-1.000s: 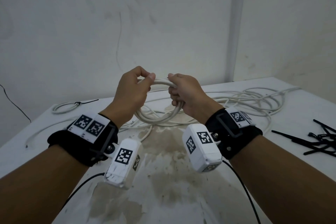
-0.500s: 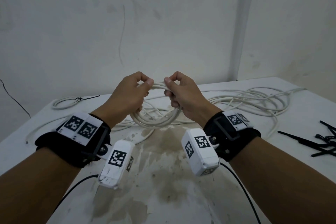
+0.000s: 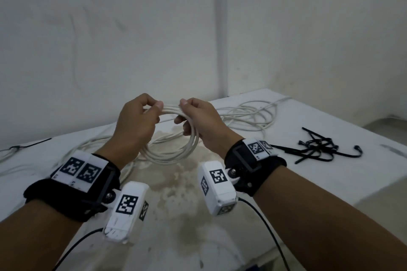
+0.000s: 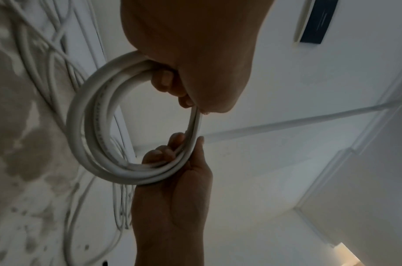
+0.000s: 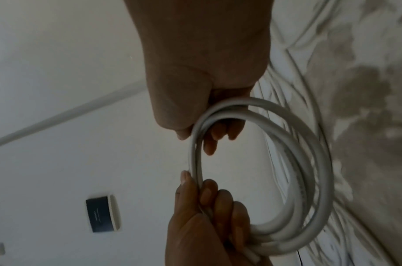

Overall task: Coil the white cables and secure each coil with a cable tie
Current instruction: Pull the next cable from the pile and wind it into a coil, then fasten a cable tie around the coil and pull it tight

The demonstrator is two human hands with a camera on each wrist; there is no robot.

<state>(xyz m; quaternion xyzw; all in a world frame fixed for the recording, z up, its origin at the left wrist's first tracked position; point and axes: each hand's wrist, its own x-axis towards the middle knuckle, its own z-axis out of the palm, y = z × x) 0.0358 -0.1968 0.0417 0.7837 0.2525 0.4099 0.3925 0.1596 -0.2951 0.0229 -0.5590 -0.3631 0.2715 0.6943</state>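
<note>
Above the stained middle of the white table (image 3: 330, 182), the left hand (image 3: 136, 123) and right hand (image 3: 202, 121) — thumbs now drawn slightly apart along its top — each pinch the white cable coil (image 3: 174, 156), fingers curled around it, leaving bare strands for a black cable tie (image 3: 317, 149) from the right-edge pile.

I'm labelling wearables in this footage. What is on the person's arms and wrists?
Both forearms are bare, no sleeves. Each wrist has a black strap topped with white tags printed with black square codes. A white boxy camera unit carrying the same codes hangs from each strap, trailing a thin black cable.
</note>
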